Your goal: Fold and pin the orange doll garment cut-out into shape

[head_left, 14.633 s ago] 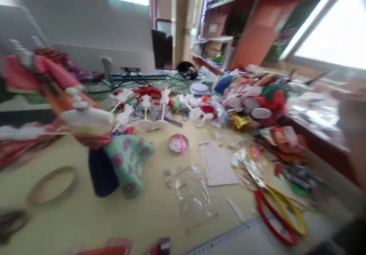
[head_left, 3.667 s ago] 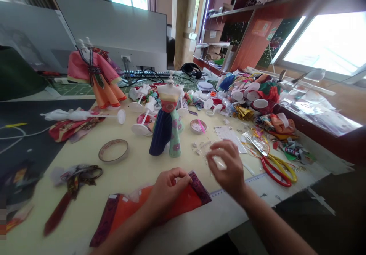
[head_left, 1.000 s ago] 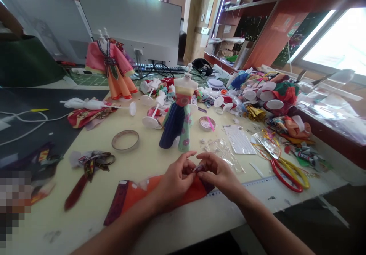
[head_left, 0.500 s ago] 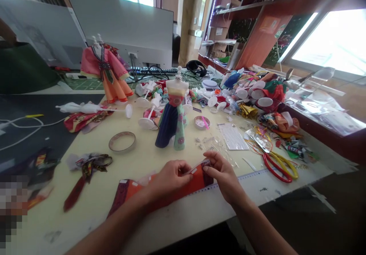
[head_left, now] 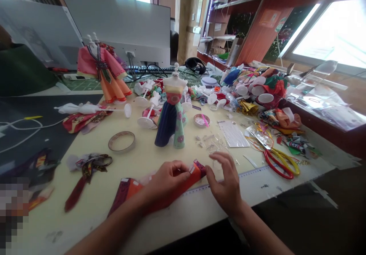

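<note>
An orange cloth with dark maroon patterned borders (head_left: 128,190) lies flat near the front edge of the cream table (head_left: 94,217). My left hand (head_left: 167,180) rests on it with the fingers curled, pinching the cloth's right end by a small white strip. Just right of that end is my right hand (head_left: 225,184), its fingers loosely curved and apart, hovering over the table with nothing visible in them. Behind my hands stands a small white mannequin (head_left: 171,112) in a blue, green and red dress.
Red and yellow scissors (head_left: 278,163) lie at the right, a tape roll (head_left: 122,141) at the left. A dressed doll in pink and orange (head_left: 101,70) stands further back. Clear plastic bags (head_left: 211,142), a small bowl (head_left: 201,120), white stands and fabric scraps crowd the back and right.
My right hand has let go of the cloth's end and pulled slightly right and down, fingers loosened. My left hand still pinches the cloth, whose right end is now folded over.
</note>
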### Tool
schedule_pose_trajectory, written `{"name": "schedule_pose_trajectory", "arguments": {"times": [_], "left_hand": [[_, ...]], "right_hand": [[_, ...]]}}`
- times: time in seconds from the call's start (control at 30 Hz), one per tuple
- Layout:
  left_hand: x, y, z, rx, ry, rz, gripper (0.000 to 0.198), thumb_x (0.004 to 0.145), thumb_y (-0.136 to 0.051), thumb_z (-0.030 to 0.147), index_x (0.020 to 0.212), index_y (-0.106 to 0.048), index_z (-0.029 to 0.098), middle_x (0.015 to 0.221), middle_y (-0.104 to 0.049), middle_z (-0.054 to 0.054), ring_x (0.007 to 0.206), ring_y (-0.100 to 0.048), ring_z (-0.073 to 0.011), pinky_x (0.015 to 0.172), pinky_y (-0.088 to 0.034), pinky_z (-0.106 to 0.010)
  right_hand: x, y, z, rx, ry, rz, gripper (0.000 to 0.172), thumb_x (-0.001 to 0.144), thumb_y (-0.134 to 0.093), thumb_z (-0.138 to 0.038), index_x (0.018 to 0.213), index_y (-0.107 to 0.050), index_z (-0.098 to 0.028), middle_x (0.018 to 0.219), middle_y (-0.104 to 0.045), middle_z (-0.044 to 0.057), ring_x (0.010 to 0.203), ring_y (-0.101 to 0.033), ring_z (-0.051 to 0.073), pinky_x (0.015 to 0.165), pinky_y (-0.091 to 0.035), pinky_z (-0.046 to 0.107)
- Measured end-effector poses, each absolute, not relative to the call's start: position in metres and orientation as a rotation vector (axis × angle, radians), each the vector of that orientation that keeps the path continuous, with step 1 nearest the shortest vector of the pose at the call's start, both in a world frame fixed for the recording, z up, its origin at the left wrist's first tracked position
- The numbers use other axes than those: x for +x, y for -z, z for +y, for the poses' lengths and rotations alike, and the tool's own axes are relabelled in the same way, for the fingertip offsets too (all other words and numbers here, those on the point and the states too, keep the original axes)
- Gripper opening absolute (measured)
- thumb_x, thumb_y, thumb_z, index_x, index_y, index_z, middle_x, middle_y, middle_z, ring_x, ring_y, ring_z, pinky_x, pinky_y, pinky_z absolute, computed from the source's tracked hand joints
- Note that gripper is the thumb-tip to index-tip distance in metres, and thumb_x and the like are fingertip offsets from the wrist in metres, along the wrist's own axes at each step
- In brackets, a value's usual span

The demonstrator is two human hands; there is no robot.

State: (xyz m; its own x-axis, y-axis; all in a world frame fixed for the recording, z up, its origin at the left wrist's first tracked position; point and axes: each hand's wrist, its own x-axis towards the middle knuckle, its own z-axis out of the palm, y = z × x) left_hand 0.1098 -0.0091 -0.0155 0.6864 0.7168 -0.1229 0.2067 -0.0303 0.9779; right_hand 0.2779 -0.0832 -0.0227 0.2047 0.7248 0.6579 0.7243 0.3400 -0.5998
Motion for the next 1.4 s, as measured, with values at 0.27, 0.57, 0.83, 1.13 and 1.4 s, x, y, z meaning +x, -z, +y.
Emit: {"name": "schedule_pose_trajectory", "arguments": {"times": [0.27,0.57,0.83,1.13,1.4], "left_hand": [[0.107,0.017,-0.013,1.635,-0.567,0.757,0.013,0.081,-0.056,0.023,0.077,-0.065,0.015,0.078,-0.063,-0.002,0.075,-0.056,-0.0148,0.071,-0.043,-0.023],[0.107,0.020,-0.011,1.842,-0.617,0.770,0.011,0.081,-0.057,0.018,0.075,-0.065,0.018,0.075,-0.062,0.001,0.075,-0.055,-0.0129,0.071,-0.040,-0.024],[0.107,0.020,-0.012,1.975,-0.664,0.749,0.012,0.082,-0.056,0.016,0.072,-0.063,0.019,0.071,-0.061,0.002,0.075,-0.053,-0.0133,0.077,-0.037,-0.026],[0.107,0.019,-0.013,1.935,-0.622,0.765,0.015,0.084,-0.056,0.024,0.074,-0.067,0.020,0.072,-0.063,0.000,0.075,-0.055,-0.0152,0.074,-0.039,-0.026],[0.105,0.020,-0.012,1.689,-0.546,0.749,0.013,0.082,-0.057,0.026,0.076,-0.065,0.017,0.079,-0.063,-0.002,0.077,-0.056,-0.0150,0.070,-0.042,-0.023]], "right_hand": [[0.253,0.022,-0.088,-1.349,0.067,-1.857,0.017,0.079,-0.052,-0.004,0.092,-0.058,-0.014,0.083,-0.060,0.009,0.078,-0.054,0.021,0.070,-0.045,0.037],[0.254,0.024,-0.085,-1.387,0.044,-1.857,0.012,0.080,-0.052,-0.005,0.084,-0.060,-0.013,0.077,-0.060,0.008,0.073,-0.054,0.019,0.067,-0.044,0.035],[0.255,0.023,-0.084,-1.387,0.051,-1.867,0.013,0.080,-0.050,-0.006,0.079,-0.060,-0.014,0.072,-0.059,0.007,0.070,-0.054,0.019,0.065,-0.044,0.034],[0.255,0.021,-0.083,-1.441,-0.043,-1.837,0.016,0.079,-0.046,-0.007,0.074,-0.057,-0.018,0.069,-0.058,0.004,0.067,-0.053,0.017,0.063,-0.043,0.032],[0.259,0.018,-0.081,-1.534,-0.466,-1.630,0.014,0.076,-0.049,-0.011,0.064,-0.053,-0.018,0.062,-0.053,0.000,0.058,-0.049,0.012,0.054,-0.039,0.025]]}}
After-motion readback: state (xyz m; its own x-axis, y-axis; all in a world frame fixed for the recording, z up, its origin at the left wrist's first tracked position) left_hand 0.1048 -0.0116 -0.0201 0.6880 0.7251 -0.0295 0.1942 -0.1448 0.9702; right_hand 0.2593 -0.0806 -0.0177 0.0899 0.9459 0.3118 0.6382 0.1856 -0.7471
